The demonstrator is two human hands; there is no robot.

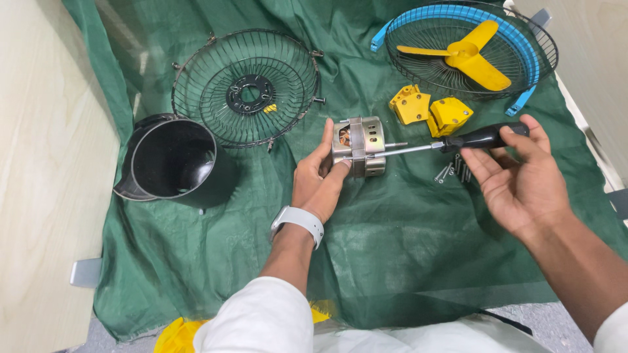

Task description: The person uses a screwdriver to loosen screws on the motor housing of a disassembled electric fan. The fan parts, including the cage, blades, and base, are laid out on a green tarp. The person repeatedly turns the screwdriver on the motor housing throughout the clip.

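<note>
Green cloth (392,248) covers the tabletop (39,196), pale wood showing at the left edge. Centre: metal fan motor (359,146), lying on its side on the cloth, shaft pointing right. Left hand (317,180) steadies it, grip pinching the motor's left end betw. thumb and fingers; white watch (298,222) on the wrist, white sleeve (261,317) below. Right hand (517,170) holds a screwdriver (445,144), grip loosely closed round the black handle w/ fingertips and thumb, palm up; steel shank runs left to the motor's front face. Loose screws (451,171) lie on the cloth just under the shank, near the right hand. Above them: two yellow plastic brackets (428,111), side by side, touching. Upper left of the motor: black wire fan guard (247,88), dish-side up, w/ a small yellow bit near its hub. Further left: black plastic housing (173,160), open end up, rim near the guard. Top right: second wire guard w/ blue rim (458,46), yellow three-blade propeller (468,55) resting inside. Bottom edge: yellow piece (173,336), partly hidden by the sleeve.
</note>
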